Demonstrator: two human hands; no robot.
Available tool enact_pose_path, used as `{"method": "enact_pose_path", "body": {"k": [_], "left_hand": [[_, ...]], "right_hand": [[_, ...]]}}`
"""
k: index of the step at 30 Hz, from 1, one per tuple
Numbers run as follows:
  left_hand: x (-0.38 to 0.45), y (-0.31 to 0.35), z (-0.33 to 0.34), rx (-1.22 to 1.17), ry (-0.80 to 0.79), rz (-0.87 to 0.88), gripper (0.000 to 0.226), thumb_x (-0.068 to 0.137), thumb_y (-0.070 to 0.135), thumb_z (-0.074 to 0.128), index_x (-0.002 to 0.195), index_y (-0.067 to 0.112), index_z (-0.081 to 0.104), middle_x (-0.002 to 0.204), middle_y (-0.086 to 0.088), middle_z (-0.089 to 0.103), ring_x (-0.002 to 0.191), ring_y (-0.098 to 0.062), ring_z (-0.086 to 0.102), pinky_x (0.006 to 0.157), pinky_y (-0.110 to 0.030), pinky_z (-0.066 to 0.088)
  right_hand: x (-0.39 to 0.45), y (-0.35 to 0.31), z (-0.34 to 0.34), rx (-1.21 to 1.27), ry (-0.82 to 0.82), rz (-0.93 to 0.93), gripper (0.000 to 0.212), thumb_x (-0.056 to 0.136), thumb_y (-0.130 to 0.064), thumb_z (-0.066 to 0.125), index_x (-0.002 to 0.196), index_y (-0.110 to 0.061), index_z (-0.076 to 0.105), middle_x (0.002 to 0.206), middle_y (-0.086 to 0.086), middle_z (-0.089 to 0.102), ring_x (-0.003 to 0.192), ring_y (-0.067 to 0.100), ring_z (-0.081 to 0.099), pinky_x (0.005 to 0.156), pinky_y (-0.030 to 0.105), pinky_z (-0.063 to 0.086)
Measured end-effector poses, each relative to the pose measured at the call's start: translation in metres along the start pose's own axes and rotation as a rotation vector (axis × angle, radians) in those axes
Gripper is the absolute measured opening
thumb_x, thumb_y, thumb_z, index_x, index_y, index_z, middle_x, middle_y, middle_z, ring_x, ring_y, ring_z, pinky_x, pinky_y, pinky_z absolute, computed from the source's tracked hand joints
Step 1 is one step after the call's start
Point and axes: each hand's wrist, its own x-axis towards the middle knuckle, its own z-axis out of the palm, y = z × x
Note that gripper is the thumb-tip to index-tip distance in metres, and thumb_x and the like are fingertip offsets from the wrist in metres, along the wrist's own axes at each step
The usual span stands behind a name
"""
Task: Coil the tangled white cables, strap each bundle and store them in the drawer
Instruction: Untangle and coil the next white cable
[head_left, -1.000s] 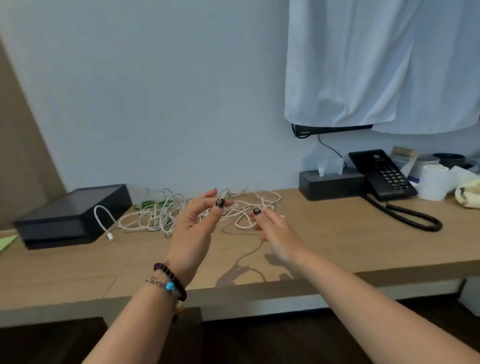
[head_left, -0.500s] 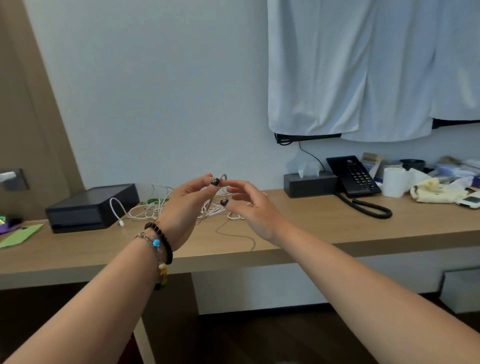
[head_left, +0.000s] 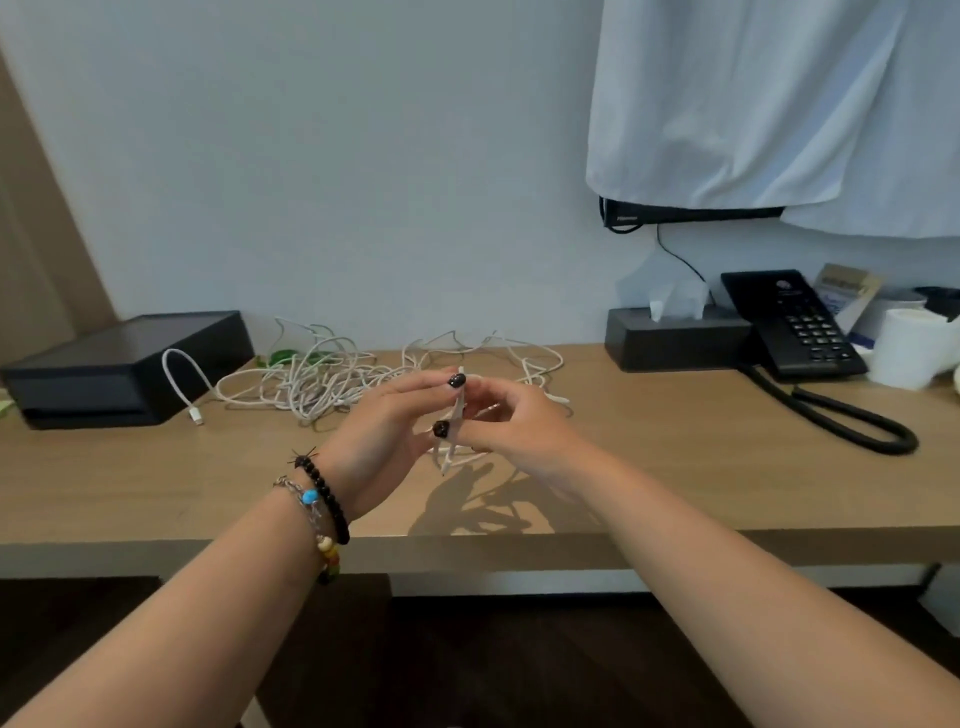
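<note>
Above the near middle of the wooden desk (head_left: 675, 467), a short length of white cable (head_left: 455, 415) is pinched between the left hand (head_left: 387, 436) and the right hand (head_left: 519, 426), fingertips curled onto it. Behind them lies the tangled white cables (head_left: 332, 384) heap (far left of centre), with a black box (head_left: 119, 364) at far left and a black telephone (head_left: 795, 322) at far right.

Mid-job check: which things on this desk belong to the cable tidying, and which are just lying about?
Job:
- tangled white cables heaped on the wooden desk
- white cable end pinched between left hand and right hand

Lying about:
- flat black box
- black tissue box
- black desk telephone
- white paper cup
</note>
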Motion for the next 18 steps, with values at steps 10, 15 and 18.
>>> {"method": "enact_pose_path", "body": {"k": [10,15,18], "left_hand": [[0.063,-0.054,0.019,0.275,0.171,0.032,0.025,0.102,0.019,0.046,0.11,0.003,0.064,0.11,-0.002,0.072,0.105,-0.011,0.066,0.097,-0.033,0.05],[0.098,-0.076,0.032,0.419,0.05,0.06,0.015,0.1,0.023,0.051,0.103,0.014,0.062,0.103,-0.005,0.073,0.103,-0.022,0.067,0.092,-0.032,0.052],[0.118,-0.086,0.036,0.418,-0.012,-0.011,0.019,0.097,0.014,0.058,0.115,0.021,0.057,0.106,-0.002,0.073,0.103,-0.017,0.068,0.092,-0.031,0.054]], "right_hand": [[0.035,0.033,-0.052,0.434,0.138,0.088,0.013,0.091,-0.005,0.063,0.102,-0.008,0.067,0.101,0.013,0.071,0.095,0.026,0.068,0.094,0.041,0.054],[0.063,0.044,-0.088,0.741,0.247,0.098,0.009,0.095,-0.006,0.057,0.103,-0.002,0.059,0.092,0.016,0.073,0.096,0.029,0.071,0.092,0.043,0.056],[0.078,0.052,-0.103,0.876,0.305,0.101,0.009,0.096,-0.004,0.055,0.103,-0.001,0.059,0.079,0.011,0.073,0.087,0.024,0.073,0.09,0.04,0.057]]}}
